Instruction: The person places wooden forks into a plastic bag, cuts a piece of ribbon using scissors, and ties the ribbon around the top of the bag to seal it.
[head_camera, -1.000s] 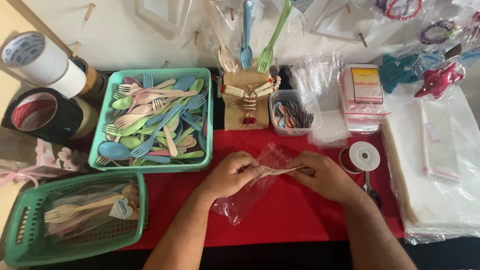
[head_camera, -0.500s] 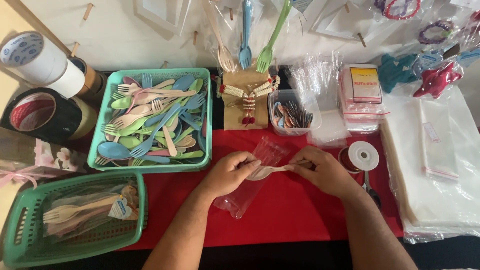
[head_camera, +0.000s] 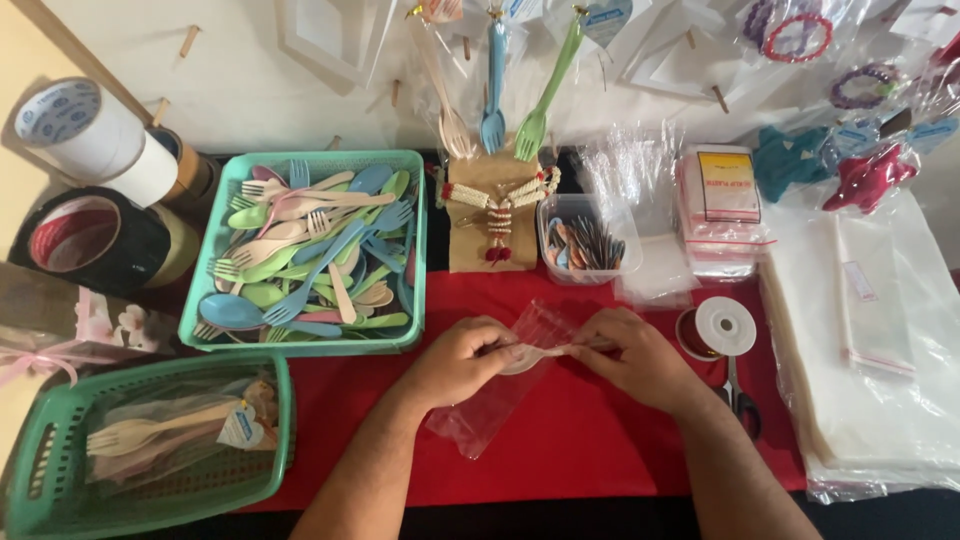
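Clear bag (head_camera: 500, 395) lies on the red bench (head_camera: 590, 450) just below the tray (head_camera: 300, 345) of cutlery, its mouth pinched by left hand (head_camera: 455, 360); right hand (head_camera: 640, 360) is clamped on a cream spoon (head_camera: 535, 353). Bag judged thin, limp, slippery, best held at the mouth; spoon light, stiff

Glossy clear plastic bag (head_camera: 500, 395), matt red cloth (head_camera: 590, 450) — smooth pastel plastic cutlery (head_camera: 310, 260)
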